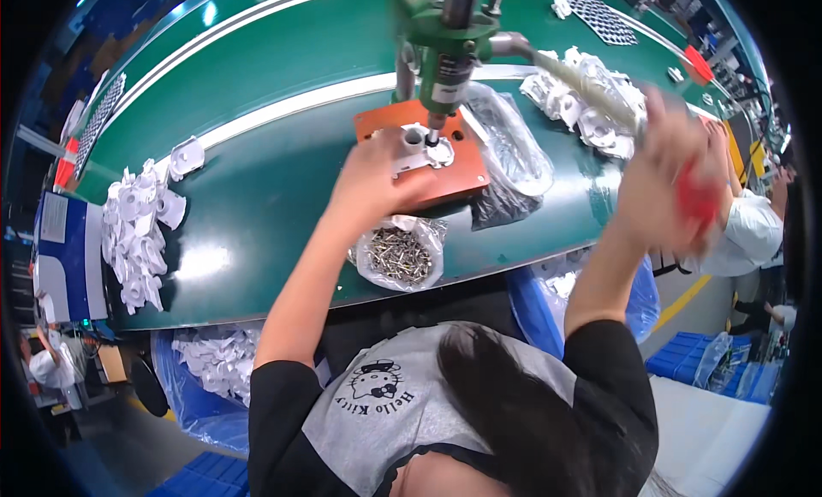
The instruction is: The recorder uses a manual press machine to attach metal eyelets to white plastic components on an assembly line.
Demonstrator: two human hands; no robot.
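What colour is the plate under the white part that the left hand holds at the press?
Orange plate, seen in the head view, beneath the white part under the left hand.

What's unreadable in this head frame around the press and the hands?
- Right hand: motion-blurred on the press lever; grip on the red knob unclear.
- Left hand: fingertips hidden against the white part on the orange fixture plate.
- Green press: top cut off by the frame edge.
- Screws in the bag: too small to count.

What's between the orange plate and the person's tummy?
A clear bag of screws sits on the green table, just below the orange plate, in the head view.
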